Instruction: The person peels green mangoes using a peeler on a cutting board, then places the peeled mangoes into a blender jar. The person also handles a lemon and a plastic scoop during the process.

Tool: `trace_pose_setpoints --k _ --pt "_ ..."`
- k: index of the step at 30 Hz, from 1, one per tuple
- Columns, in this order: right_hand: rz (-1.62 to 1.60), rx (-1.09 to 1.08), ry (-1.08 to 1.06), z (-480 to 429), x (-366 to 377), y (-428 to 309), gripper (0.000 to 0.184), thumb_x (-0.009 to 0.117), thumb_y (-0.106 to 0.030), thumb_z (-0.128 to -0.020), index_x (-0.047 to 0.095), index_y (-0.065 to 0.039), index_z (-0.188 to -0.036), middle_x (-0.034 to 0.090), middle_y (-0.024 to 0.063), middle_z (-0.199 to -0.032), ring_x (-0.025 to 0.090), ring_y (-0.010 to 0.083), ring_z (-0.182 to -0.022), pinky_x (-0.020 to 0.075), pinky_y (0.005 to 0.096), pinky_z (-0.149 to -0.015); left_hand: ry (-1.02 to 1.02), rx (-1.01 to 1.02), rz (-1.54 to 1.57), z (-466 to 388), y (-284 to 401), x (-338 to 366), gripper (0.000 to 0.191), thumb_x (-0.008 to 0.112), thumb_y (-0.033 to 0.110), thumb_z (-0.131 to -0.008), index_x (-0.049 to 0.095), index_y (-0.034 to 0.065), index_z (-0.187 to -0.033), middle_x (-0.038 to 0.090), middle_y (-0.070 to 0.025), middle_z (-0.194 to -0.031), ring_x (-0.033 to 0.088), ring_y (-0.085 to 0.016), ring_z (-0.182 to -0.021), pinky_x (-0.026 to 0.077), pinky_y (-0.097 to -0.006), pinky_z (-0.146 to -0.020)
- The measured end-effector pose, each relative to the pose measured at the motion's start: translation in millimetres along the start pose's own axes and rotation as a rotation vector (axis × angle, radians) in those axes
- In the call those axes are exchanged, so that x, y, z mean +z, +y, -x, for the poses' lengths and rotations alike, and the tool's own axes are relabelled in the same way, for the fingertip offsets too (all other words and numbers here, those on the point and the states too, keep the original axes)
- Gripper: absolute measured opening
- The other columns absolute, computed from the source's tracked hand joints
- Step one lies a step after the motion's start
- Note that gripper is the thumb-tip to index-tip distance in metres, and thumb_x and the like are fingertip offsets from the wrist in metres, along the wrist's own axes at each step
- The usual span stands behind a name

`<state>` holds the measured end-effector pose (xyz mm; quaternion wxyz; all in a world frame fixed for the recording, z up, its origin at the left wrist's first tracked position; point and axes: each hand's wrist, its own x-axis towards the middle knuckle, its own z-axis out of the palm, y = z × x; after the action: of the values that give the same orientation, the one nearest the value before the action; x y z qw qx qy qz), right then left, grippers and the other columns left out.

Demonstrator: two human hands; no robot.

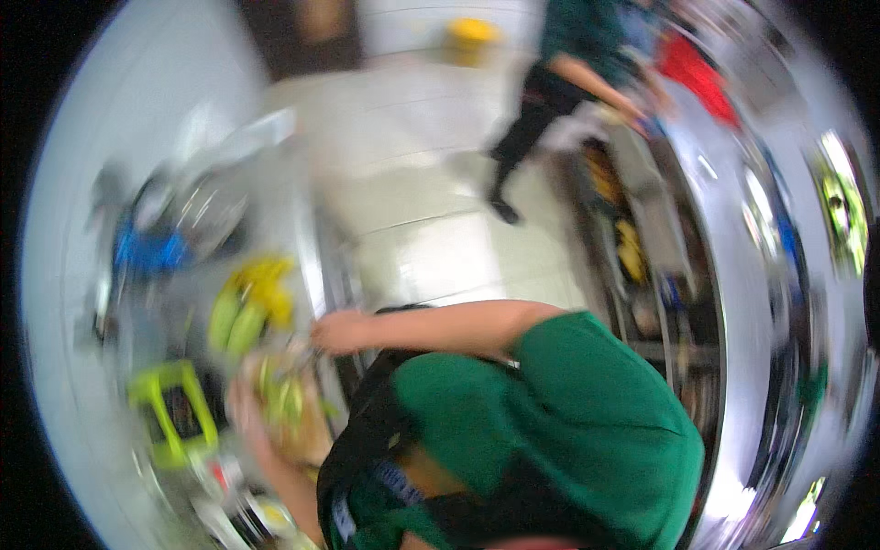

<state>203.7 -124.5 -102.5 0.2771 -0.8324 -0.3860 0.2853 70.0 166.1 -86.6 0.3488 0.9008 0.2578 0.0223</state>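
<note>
Motion blur softens the whole head view. My right hand (338,333) is at the front edge of the metal counter, its fingers curled; a thin greyish thing beside it is too blurred to name. My left hand (246,395) lies along the far side of a light brown board (313,430). Green sliced pieces (285,395) cover part of this board, between my hands. Whether either hand grips something is unclear. Just beyond the board lie long pale green vegetables (237,326) and a bright yellow item (268,285).
On the counter stand a lime-green plastic frame (165,412), a blue item (148,247) and a round metal bowl (213,210). A co-worker (584,69) in dark green stands at another metal counter (715,275) with shelves below. A yellow bucket (473,41) is on the tiled floor.
</note>
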Motion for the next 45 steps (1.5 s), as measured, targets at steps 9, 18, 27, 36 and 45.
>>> trace_pose_setpoints --k 9,18,27,36,45 --pt "-0.076 -0.271 0.018 -33 12 -44 0.043 0.063 -0.033 -0.086 0.056 -0.006 -0.118 0.065 0.0208 -0.104 0.064 0.0312 -0.095 0.0481 0.0385 -0.084 0.571 -0.109 0.156 100 37 -28 0.047 0.063 0.032 -0.088 0.055 0.0112 -0.130 0.056 -0.0168 -0.127 0.054 -0.032 -0.117 0.040 -0.0422 -0.102" --pt "0.198 -0.633 0.186 -66 11 -76 0.041 0.063 -0.016 -0.082 0.058 -0.002 -0.121 0.054 0.0265 -0.119 0.052 0.0434 -0.108 0.0434 0.0459 -0.093 0.951 -0.569 0.075 192 -22 -167 0.074 0.062 0.022 -0.076 0.037 0.0007 -0.142 0.068 -0.0179 -0.091 0.065 -0.027 -0.087 0.050 -0.0373 -0.082" --pt "0.011 -0.534 0.214 -43 -18 -66 0.012 0.063 -0.012 -0.084 0.061 -0.003 -0.092 0.056 0.0154 -0.093 0.052 0.0359 -0.091 0.0417 0.0431 -0.081 0.812 -0.395 -0.050 180 -41 -159 0.058 0.064 0.018 -0.074 0.054 0.0067 -0.130 0.068 -0.0115 -0.092 0.065 -0.027 -0.084 0.050 -0.0359 -0.078" --pt "-0.144 -0.364 0.281 -98 -106 -90 0.025 0.065 -0.020 -0.089 0.060 0.001 -0.075 0.055 0.0124 -0.072 0.050 0.0259 -0.066 0.0409 0.0374 -0.063 0.495 -0.365 0.414 125 27 -97 0.048 0.058 0.026 -0.085 0.056 0.0051 -0.128 0.063 -0.0031 -0.084 0.054 -0.011 -0.072 0.046 -0.0267 -0.068" --pt "-0.769 -0.456 0.041 -358 -172 -163 0.027 0.054 -0.015 -0.093 0.059 -0.003 -0.117 0.065 0.0083 -0.091 0.060 0.0153 -0.082 0.0482 0.0283 -0.071 0.733 -0.575 0.709 117 110 -79 0.041 0.059 0.021 -0.088 0.058 0.0011 -0.124 0.060 -0.0020 -0.085 0.053 -0.010 -0.073 0.043 -0.0235 -0.068"
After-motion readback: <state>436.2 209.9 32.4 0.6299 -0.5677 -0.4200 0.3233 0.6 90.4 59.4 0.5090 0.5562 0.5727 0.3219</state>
